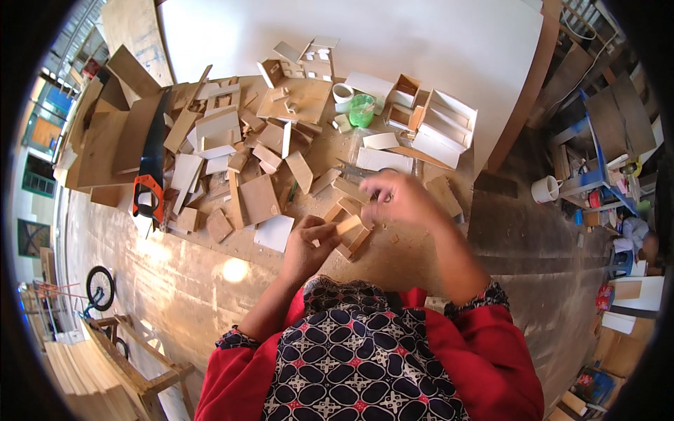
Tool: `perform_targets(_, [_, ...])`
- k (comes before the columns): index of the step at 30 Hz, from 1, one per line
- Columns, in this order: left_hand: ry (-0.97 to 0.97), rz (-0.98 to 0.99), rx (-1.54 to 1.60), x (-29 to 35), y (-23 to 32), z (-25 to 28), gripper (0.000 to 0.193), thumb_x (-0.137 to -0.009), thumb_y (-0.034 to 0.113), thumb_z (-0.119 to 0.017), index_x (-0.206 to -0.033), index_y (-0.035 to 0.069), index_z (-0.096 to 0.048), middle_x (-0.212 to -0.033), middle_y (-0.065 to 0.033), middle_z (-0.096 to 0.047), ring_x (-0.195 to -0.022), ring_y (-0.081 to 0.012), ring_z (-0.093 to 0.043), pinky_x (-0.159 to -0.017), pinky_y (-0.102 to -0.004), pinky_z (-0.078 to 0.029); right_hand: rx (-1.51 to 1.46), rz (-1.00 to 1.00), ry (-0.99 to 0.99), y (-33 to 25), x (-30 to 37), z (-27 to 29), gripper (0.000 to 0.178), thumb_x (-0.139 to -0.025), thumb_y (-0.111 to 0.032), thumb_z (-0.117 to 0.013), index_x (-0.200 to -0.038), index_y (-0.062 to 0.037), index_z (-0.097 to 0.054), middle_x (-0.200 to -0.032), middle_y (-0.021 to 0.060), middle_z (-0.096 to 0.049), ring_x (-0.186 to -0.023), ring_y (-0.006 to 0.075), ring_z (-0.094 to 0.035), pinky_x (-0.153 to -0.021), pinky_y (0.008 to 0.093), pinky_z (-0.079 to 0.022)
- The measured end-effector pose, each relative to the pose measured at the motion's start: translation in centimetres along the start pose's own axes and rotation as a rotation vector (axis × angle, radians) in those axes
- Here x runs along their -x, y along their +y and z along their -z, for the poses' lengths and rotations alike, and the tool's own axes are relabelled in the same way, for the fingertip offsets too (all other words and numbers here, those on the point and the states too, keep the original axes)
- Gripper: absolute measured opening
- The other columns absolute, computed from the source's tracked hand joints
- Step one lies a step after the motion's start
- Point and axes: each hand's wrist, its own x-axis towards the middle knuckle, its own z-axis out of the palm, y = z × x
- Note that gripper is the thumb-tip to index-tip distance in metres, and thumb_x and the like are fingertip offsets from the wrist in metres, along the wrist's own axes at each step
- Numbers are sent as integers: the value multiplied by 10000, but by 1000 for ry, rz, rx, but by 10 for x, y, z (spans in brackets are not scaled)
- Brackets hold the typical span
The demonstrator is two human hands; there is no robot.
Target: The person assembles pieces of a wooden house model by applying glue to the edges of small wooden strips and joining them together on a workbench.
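A: The patterned garment with red sleeves point(358, 351) is lying nearest the camera. What is the left grip point(307, 245) doing?

B: It is pinching one end of a pale wooden strip point(348, 224) between thumb and fingers.

A: And where is that strip resting?

B: It is lying across a small wooden box frame point(358, 243), which is sitting on the worktop point(400, 259) near its front edge, just ahead of the person.

A: Condition of the right grip point(397, 200)?

B: It is hovering beyond the frame's right side, with the fingers curling and blurring. I cannot tell whether it is holding anything. A dark, slender tool point(353, 170) is showing just beyond the fingers; contact is not determinable.

A: Surroundings?

B: Wooden offcuts point(258, 200) are covering the left and middle of the worktop, with a white flat piece point(274, 234) lying near the left grip. A saw with an orange handle point(154, 156) is lying further left. A green cup point(361, 112) and a white cup point(342, 98) are standing beyond the hands, and a white compartmented box point(441, 146) is sitting to their right.

A: Off the worktop?

B: A white bucket point(545, 190) is standing well to the right.
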Motion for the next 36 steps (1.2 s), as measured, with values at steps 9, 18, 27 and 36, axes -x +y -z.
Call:
perform_targets(9, [144, 52, -144, -1, -22, 14, 290, -753, 137, -752, -1012, 15, -708, -778, -94, -594, -684, -195, -586, -652, -315, -474, 440, -103, 555, 47, -117, 34, 492, -807, -295, -692, -1242, -91, -583, -1157, 151, -602, -1009, 297, -624, -854, 391, -506])
perform_targets(18, [171, 145, -44, 7, -38, 27, 309, -761, 124, -742, -1035, -10, -691, -838, -101, -612, -708, -175, -603, -665, -293, -488, 573, -187, 517, 68, -155, 32, 256, -783, -283, -710, -932, -75, -712, -842, 167, -679, -835, 336, -654, -754, 421, -517])
perform_targets(27, [143, 171, 97, 4, -48, 28, 322, -787, 118, -730, -1071, -21, -671, -881, -75, -624, -759, -141, -590, -704, -275, -493, 506, 39, 702, 56, -150, 33, 179, -789, -196, -706, -882, -44, -696, -809, 149, -680, -726, 305, -655, -668, 389, -511])
perform_targets(36, [-140, 365, 1082, -1, -31, 34, 350, -894, 215, -655, -1163, -7, -616, -898, -29, -647, -825, -122, -594, -764, -268, -471, -615, 22, 537, -16, -74, 15, 133, -886, -109, -647, -976, -11, -649, -799, 36, -648, -643, 77, -578, -576, 210, -467])
